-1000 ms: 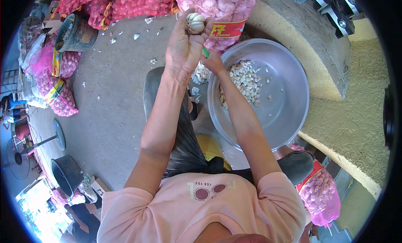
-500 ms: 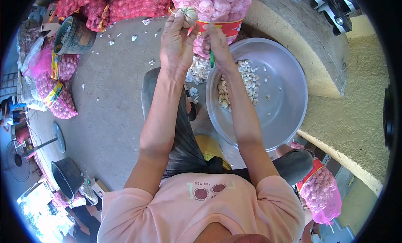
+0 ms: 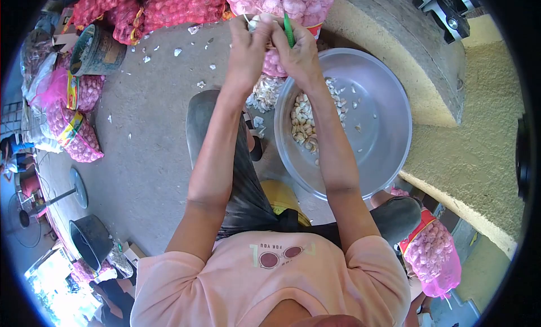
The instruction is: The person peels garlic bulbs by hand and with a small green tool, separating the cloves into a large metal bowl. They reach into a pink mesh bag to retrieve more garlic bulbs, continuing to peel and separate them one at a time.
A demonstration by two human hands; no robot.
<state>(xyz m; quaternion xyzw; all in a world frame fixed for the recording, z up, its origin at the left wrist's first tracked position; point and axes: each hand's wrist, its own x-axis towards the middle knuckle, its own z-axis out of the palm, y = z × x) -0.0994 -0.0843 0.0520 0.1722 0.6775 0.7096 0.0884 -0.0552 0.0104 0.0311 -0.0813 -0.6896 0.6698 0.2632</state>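
Note:
Pinched in my left hand [image 3: 246, 53] is a pale garlic bulb [image 3: 254, 23], mostly covered by the fingers. My right hand [image 3: 300, 55] is closed around a small green-handled tool [image 3: 288, 29], whose working end is hidden. Both hands meet at the bulb, with the fingertips close together. Below my right forearm stands a wide grey basin [image 3: 389, 135] holding loose garlic cloves [image 3: 303, 121] along its left side. A heap of garlic skins and pieces [image 3: 265, 94] lies on the floor beside the basin.
A pink net sack of garlic [image 3: 282, 1] stands just beyond my hands. Red net sacks [image 3: 183, 14] lie at the far left, near a dark bucket [image 3: 98, 51]. A concrete ledge [image 3: 394, 51] borders the basin's right side. A yellow container [image 3: 279, 194] sits between my legs.
My right hand has moved up and left to meet my left hand at the bulb. The green handle now points upward rather than down. The bulb is more covered by fingers.

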